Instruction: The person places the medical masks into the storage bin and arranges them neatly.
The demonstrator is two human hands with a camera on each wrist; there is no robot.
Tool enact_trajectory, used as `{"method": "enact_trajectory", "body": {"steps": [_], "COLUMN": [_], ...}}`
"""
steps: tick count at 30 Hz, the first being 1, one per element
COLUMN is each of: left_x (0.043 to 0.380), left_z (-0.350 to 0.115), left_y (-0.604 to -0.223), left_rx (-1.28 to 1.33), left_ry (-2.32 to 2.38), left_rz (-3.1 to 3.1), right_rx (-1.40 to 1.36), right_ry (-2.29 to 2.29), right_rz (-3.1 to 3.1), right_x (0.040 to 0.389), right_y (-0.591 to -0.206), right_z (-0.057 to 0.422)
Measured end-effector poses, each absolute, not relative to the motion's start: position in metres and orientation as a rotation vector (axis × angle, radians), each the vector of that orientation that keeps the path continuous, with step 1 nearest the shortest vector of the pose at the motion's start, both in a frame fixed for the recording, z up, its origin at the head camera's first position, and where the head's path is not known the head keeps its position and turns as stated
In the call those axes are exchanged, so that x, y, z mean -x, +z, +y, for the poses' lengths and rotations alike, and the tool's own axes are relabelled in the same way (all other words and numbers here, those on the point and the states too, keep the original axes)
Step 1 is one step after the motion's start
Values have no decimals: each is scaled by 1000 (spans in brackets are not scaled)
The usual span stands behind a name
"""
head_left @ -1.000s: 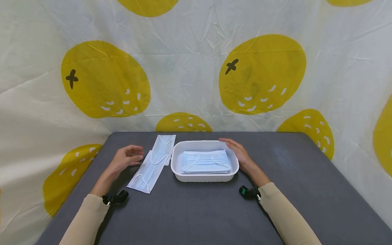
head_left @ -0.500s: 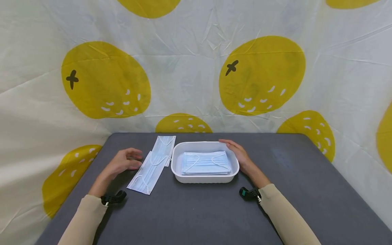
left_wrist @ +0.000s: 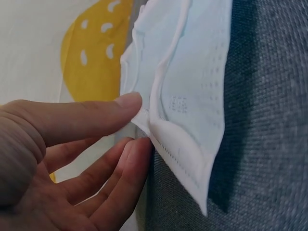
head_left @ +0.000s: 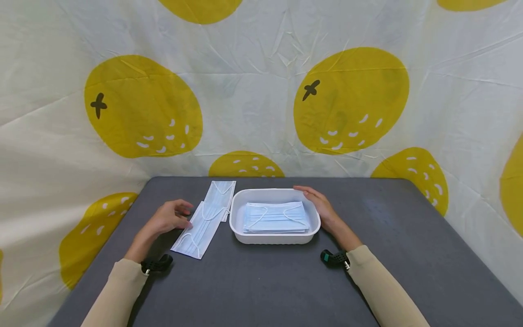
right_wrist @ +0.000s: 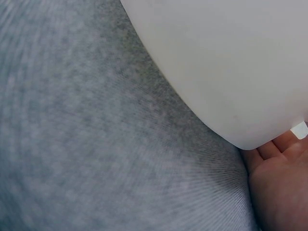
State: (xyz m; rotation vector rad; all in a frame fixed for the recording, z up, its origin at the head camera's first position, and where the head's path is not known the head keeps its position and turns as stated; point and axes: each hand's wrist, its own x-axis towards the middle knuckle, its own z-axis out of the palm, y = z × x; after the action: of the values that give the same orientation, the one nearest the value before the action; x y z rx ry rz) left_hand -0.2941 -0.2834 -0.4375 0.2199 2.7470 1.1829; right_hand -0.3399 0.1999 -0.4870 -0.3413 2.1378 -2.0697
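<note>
Two pale blue face masks lie overlapping on the dark grey table, the nearer face mask (head_left: 198,231) slanted in front of the farther face mask (head_left: 220,193). My left hand (head_left: 168,218) is at the nearer mask's left edge. In the left wrist view, its thumb (left_wrist: 127,106) lies over the mask's edge and the fingers (left_wrist: 137,154) are beneath that edge, with a gap between. A white plastic tray (head_left: 275,238) holds a stack of face masks (head_left: 275,217). Against its right end rests my right hand (head_left: 322,210), fingers extended along the back corner; its thumb is not visible.
The grey table (head_left: 261,286) reaches back to a white curtain (head_left: 249,104) printed with yellow fruit shapes. Both wrists carry black straps (head_left: 157,264). The tray stands just right of the loose masks.
My left hand has come down and right onto the nearer mask's left edge. The right hand, the tray and the masks have stayed in place.
</note>
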Motion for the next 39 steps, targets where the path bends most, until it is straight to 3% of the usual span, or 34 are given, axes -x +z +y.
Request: {"method": "enact_trajectory", "body": {"steps": [26, 39], "left_x": [294, 294], "left_z": [-274, -272], "left_y": [-437, -442], "left_rx": [-25, 84], "left_ry": [922, 1025], "left_rz": [2916, 2865], "right_rx": [311, 331], "right_ry": [-2054, -2062], "right_rz": [2154, 2150], "right_x": [340, 341], "right_y": [-486, -487], "right_z": [200, 200]}}
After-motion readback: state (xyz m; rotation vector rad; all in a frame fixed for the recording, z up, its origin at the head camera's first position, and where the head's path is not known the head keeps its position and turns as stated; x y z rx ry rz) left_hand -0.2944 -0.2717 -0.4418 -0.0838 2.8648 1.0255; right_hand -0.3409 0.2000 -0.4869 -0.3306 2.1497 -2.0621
